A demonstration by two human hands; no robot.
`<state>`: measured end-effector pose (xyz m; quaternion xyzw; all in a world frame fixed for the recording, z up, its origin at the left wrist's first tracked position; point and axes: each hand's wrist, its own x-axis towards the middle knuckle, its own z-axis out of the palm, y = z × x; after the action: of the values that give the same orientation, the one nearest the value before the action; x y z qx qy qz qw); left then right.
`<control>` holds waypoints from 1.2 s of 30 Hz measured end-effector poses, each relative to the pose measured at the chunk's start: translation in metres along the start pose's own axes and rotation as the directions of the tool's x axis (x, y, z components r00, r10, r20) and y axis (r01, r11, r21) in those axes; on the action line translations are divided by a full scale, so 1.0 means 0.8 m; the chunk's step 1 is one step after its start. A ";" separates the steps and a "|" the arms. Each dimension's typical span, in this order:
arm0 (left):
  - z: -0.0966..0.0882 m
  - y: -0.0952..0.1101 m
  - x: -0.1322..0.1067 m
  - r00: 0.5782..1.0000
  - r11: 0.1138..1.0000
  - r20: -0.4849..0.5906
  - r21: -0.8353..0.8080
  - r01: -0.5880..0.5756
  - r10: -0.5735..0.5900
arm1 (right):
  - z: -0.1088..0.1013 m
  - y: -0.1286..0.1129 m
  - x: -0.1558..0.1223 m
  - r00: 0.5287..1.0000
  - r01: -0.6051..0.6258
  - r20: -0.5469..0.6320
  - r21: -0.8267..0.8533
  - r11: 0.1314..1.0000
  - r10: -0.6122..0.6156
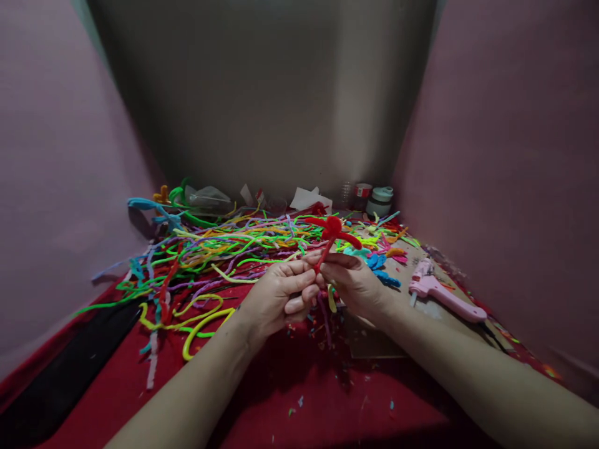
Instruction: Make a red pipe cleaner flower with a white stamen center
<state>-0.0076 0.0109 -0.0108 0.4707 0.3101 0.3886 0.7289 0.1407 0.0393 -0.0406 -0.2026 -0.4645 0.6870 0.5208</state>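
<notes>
My left hand (281, 296) and my right hand (353, 280) meet at the middle of the red table (327, 399). Both pinch the thin stem of a red pipe-cleaner figure (333, 232) that stands up between the fingertips, with a round top and two arms spread sideways. A yellow pipe-cleaner piece (331, 299) and a purple one (324, 318) hang below the hands. Both hands are closed around the stem.
A big heap of coloured pipe cleaners (219, 249) covers the table's left and back. A pink glue gun (444, 296) lies at the right. Small jars (380, 201) and paper scraps stand at the back. Finished small blue and pink shapes (381, 265) lie beside my right hand.
</notes>
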 end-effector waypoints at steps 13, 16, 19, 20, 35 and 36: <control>0.002 -0.023 0.008 0.783 0.531 -0.143 0.805 -0.263 0.605 | -0.002 0.013 -0.001 0.994 0.080 -0.072 -0.025 0.997 -0.081; 0.006 -0.015 0.008 0.885 0.806 -0.257 0.561 -0.190 0.388 | -0.002 0.009 -0.001 0.997 0.081 -0.004 -0.080 0.994 -0.081; 0.009 -0.008 0.005 0.943 0.940 -0.236 0.300 -0.160 0.236 | 0.000 0.003 -0.002 0.998 0.066 0.021 -0.091 0.994 -0.064; 0.008 -0.006 0.004 0.957 0.962 -0.209 0.224 -0.153 0.201 | 0.001 0.001 -0.003 0.997 0.071 0.018 -0.083 0.994 -0.069; 0.002 -0.026 0.005 0.718 0.175 0.048 0.957 -0.233 0.694 | 0.014 0.003 -0.008 0.985 0.094 -0.151 0.020 0.995 -0.090; -0.001 -0.030 0.005 0.691 0.075 0.098 0.973 -0.216 0.716 | 0.015 0.004 -0.009 0.982 0.102 -0.162 0.003 0.995 -0.100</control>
<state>0.0009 0.0086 -0.0339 0.7844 0.4455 0.4299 0.0384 0.1325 0.0280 -0.0393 -0.2309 -0.4267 0.6436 0.5919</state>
